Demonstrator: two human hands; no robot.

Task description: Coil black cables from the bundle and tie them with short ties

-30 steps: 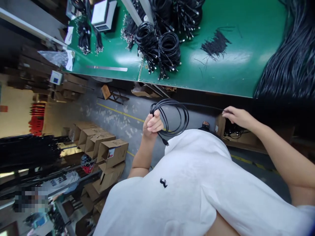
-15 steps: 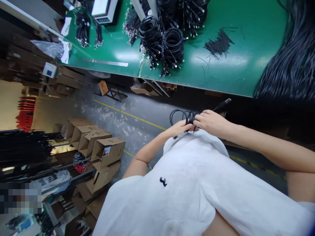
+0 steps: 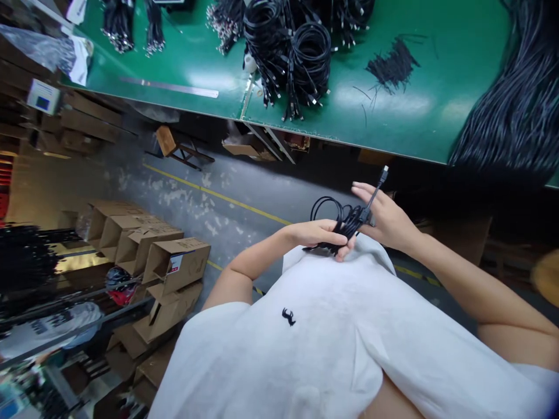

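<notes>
My left hand (image 3: 318, 233) is closed round a coiled black cable (image 3: 350, 220), held in front of my white shirt. Loops of the cable stand up past the thumb side, and the part inside the grip is hidden. From the coil a straight end rises to the upper right, tipped with a USB-type plug (image 3: 384, 174). My right hand (image 3: 390, 220) is beside this end, fingers stretched out and apart. It overlaps the cable in the picture; whether the palm touches it I cannot tell.
A green worktable (image 3: 419, 125) runs across the top, bearing coiled cable bundles (image 3: 311, 55), a metal ruler (image 3: 174, 87), short black offcuts (image 3: 393, 65) and a thick hank of black cable (image 3: 515, 105) hanging over the edge. Cardboard boxes (image 3: 187, 262) and a wooden stool (image 3: 168, 141) stand left.
My right hand has opened and drawn away from the coil. The plug end now points more steeply up. My left hand keeps hold of the coil, and the view has shifted slightly.
</notes>
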